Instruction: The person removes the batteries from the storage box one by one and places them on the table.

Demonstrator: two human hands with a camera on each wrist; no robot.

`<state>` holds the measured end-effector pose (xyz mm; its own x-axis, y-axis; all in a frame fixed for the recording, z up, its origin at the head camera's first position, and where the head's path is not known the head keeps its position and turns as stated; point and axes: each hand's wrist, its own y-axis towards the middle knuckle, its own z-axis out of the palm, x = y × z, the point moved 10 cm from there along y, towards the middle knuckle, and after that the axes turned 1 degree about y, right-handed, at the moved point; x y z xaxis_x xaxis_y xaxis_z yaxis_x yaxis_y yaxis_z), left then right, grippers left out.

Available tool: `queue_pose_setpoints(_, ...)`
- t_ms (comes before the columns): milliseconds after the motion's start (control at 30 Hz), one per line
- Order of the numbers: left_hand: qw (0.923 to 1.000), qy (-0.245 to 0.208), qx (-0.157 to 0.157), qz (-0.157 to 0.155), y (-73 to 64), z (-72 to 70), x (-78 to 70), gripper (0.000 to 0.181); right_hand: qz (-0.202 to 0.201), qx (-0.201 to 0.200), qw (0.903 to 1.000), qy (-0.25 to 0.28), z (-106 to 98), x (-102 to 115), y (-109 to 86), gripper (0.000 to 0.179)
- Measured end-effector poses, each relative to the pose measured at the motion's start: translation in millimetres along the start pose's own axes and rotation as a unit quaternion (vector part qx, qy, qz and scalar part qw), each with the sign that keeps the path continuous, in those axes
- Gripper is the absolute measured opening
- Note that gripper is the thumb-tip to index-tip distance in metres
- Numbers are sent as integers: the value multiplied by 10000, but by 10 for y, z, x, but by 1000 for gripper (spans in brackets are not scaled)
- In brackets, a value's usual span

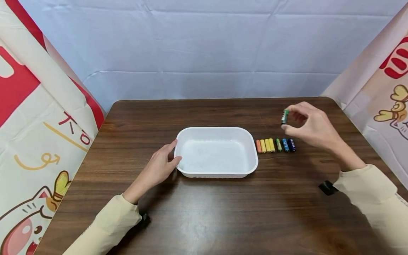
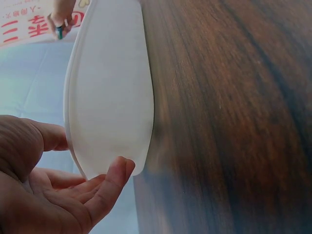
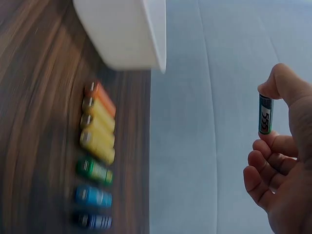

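A white plastic tray (image 1: 216,156) sits on the wooden table. My left hand (image 1: 157,166) grips its left end, thumb over the rim and fingers against the outside wall. Raised above the table on the right, my right hand (image 1: 310,124) pinches a green-and-black battery (image 3: 265,114) by its two ends, between thumb and a fingertip. Below that hand, beside the tray, lies a row of batteries: an orange battery (image 1: 258,146), several yellow batteries (image 1: 267,145), a green battery (image 1: 278,145), a blue battery (image 1: 285,145) and a dark blue battery (image 1: 292,145).
The dark brown table (image 1: 204,219) extends around the tray. Behind it hangs a pale cloth (image 1: 210,46), with printed cloths (image 1: 28,117) at both sides. A black strap (image 1: 327,187) shows by the right sleeve.
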<state>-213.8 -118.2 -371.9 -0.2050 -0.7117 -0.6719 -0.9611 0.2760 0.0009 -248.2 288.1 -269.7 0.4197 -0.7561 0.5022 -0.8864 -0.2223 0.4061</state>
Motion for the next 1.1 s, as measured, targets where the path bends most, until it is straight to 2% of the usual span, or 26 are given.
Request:
queue_pose_setpoints(167, 10000, 2, -9, -6, 6, 3, 2, 65, 346, 7, 9994, -47, -164, -371, -190, 32)
queue_pose_setpoints(333, 10000, 15, -19, -7, 9, -5, 1, 64, 656, 86, 9977, -133, -202, -706, -357, 33)
queue_pose_setpoints(700, 10000, 54, -37, -67, 5, -1, 0, 65, 949, 465, 9943, -140, -44, -1229, -604, 38)
queue_pose_setpoints(900, 9999, 68, -34, -88, 3, 4, 5, 65, 753, 802, 9937, -234, 120, -1383, -690, 41)
queue_pose_setpoints(1100, 9999, 51, -35, -80, -2, 12, 4, 64, 324, 1212, 9907, -528, 305, -1382, -729, 39)
